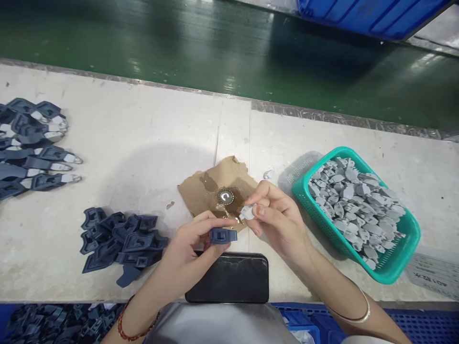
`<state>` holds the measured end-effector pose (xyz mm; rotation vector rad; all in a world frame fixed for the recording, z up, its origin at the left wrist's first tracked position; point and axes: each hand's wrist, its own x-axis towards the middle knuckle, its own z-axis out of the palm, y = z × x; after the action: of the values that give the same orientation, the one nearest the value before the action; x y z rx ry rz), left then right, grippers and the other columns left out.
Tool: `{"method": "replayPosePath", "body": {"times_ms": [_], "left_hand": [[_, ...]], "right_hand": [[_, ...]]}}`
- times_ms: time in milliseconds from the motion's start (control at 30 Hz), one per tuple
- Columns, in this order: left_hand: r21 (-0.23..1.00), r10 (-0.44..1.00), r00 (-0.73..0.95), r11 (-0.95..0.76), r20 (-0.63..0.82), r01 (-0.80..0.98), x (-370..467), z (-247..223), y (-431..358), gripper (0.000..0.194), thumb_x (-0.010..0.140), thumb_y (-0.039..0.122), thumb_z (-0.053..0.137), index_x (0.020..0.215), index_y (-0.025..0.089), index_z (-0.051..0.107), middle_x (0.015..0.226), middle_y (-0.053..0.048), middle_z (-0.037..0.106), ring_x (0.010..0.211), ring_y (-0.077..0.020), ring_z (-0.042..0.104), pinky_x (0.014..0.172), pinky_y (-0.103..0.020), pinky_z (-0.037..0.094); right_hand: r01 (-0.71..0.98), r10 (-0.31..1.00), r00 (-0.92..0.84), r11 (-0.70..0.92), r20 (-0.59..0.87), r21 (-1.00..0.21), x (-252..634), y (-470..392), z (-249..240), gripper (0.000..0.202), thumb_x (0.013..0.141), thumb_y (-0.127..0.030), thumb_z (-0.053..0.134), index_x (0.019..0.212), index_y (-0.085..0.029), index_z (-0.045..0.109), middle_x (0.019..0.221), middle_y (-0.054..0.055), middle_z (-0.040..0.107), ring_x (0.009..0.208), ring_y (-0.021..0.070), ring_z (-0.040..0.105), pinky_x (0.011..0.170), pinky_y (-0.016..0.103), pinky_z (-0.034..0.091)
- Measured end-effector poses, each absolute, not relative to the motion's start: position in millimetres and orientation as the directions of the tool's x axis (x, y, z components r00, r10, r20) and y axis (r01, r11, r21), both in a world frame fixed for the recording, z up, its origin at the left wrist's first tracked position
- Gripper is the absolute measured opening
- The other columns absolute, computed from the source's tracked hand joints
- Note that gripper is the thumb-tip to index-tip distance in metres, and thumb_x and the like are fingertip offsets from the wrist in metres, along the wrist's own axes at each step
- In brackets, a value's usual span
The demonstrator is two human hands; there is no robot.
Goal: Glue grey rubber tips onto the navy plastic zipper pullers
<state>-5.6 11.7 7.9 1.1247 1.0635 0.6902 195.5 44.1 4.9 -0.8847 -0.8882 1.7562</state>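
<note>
Head view: the left hand (186,251) has its grip closed around a dark blue-grey part (223,235), covering its left end; the part is above the top edge of a black phone (233,282), which the hand partly hides. The right hand (285,220) pinches a light grey piece (247,212) between thumb and fingers, over the brown paper (193,188); the fingertips cover some of it, and its finer shape is hard to make out. On the worktop (161,124), dark parts with pale tips (50,153) are cut off by the left edge. The print on a sheet (435,274) beside the green basket (335,243) is too blurred to read fully.
</note>
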Motion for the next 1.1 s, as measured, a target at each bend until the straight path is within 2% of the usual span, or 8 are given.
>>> {"method": "replayPosePath", "body": {"times_ms": [200,433,533,600,733,867,967,1100], "left_hand": [[0.921,0.881,0.273,0.384,-0.386,0.063,-1.2,2.6,9.1,0.004,0.093,0.025,0.069,0.094,0.021,0.067,0.079,0.000,0.065,0.071,-0.0133,0.060,0.062,-0.022,0.046],[0.971,0.956,0.218,0.221,-0.198,-0.089,-5.9,2.8,13.3,0.013,0.089,0.016,0.075,0.095,0.026,0.082,0.089,-0.002,0.065,0.080,-0.0123,0.064,0.068,-0.019,0.053],[0.947,0.939,0.271,0.266,-0.212,-0.180,-7.4,5.2,14.6,0.017,0.092,0.020,0.074,0.102,0.030,0.085,0.110,-0.006,0.071,0.098,-0.0164,0.070,0.074,-0.020,0.058],[0.923,0.925,0.280,0.320,-0.256,-0.214,-7.2,6.3,13.6,0.017,0.095,0.024,0.073,0.105,0.032,0.084,0.109,-0.005,0.076,0.098,-0.0162,0.072,0.080,-0.021,0.060],[0.962,0.940,0.250,0.258,-0.231,-0.084,-7.3,3.5,8.5,0.018,0.098,0.024,0.069,0.109,0.031,0.081,0.097,-0.001,0.075,0.089,-0.0131,0.069,0.080,-0.020,0.056],[0.986,0.937,0.307,0.143,-0.164,0.089,-8.4,-1.4,5.8,0.023,0.101,0.022,0.063,0.116,0.032,0.078,0.088,0.000,0.064,0.080,-0.0122,0.060,0.070,-0.021,0.049],[0.984,0.926,0.344,0.111,-0.154,0.140,-9.0,-2.1,6.5,0.029,0.101,0.020,0.063,0.122,0.035,0.076,0.086,0.002,0.059,0.073,-0.0104,0.056,0.065,-0.020,0.046],[0.981,0.922,0.356,0.096,-0.151,0.168,-9.4,-2.0,6.7,0.027,0.101,0.018,0.062,0.120,0.032,0.074,0.086,0.002,0.058,0.072,-0.0099,0.055,0.064,-0.019,0.046]], "right_hand": [[-0.499,0.897,-0.418,-0.358,-0.143,-0.789,190.7,36.8,9.3,0.011,0.096,-0.032,0.075,0.094,-0.023,0.069,0.058,-0.008,0.061,0.047,0.0083,0.048,0.060,0.027,0.044],[-0.466,0.865,-0.440,-0.451,-0.242,-0.761,188.7,36.3,7.5,0.023,0.090,-0.040,0.080,0.089,-0.022,0.065,0.055,-0.008,0.060,0.043,0.0089,0.046,0.057,0.028,0.044],[-0.480,0.863,-0.451,-0.449,-0.227,-0.753,188.9,36.3,6.1,0.021,0.091,-0.038,0.079,0.090,-0.022,0.066,0.057,-0.008,0.061,0.043,0.0078,0.045,0.055,0.026,0.042],[-0.481,0.868,-0.444,-0.441,-0.224,-0.757,190.1,36.9,5.5,0.020,0.091,-0.037,0.080,0.090,-0.021,0.067,0.059,-0.008,0.062,0.043,0.0075,0.046,0.052,0.024,0.039],[-0.479,0.909,-0.375,-0.360,-0.185,-0.800,196.4,38.9,5.1,0.017,0.093,-0.034,0.079,0.091,-0.022,0.068,0.068,-0.005,0.069,0.045,0.0065,0.048,0.053,0.024,0.040],[-0.421,0.935,-0.347,-0.228,-0.076,-0.878,201.8,39.1,6.5,0.006,0.099,-0.028,0.073,0.097,-0.022,0.069,0.062,-0.007,0.064,0.048,0.0070,0.050,0.056,0.024,0.043],[-0.322,0.923,-0.383,-0.166,-0.032,-0.932,202.8,38.5,8.1,0.004,0.101,-0.025,0.069,0.098,-0.022,0.068,0.062,-0.006,0.063,0.053,0.0079,0.053,0.058,0.023,0.045],[-0.207,0.910,-0.414,-0.126,-0.029,-0.970,203.6,37.5,9.0,0.006,0.101,-0.026,0.069,0.098,-0.022,0.067,0.067,-0.005,0.064,0.056,0.0082,0.054,0.057,0.022,0.045]]}}
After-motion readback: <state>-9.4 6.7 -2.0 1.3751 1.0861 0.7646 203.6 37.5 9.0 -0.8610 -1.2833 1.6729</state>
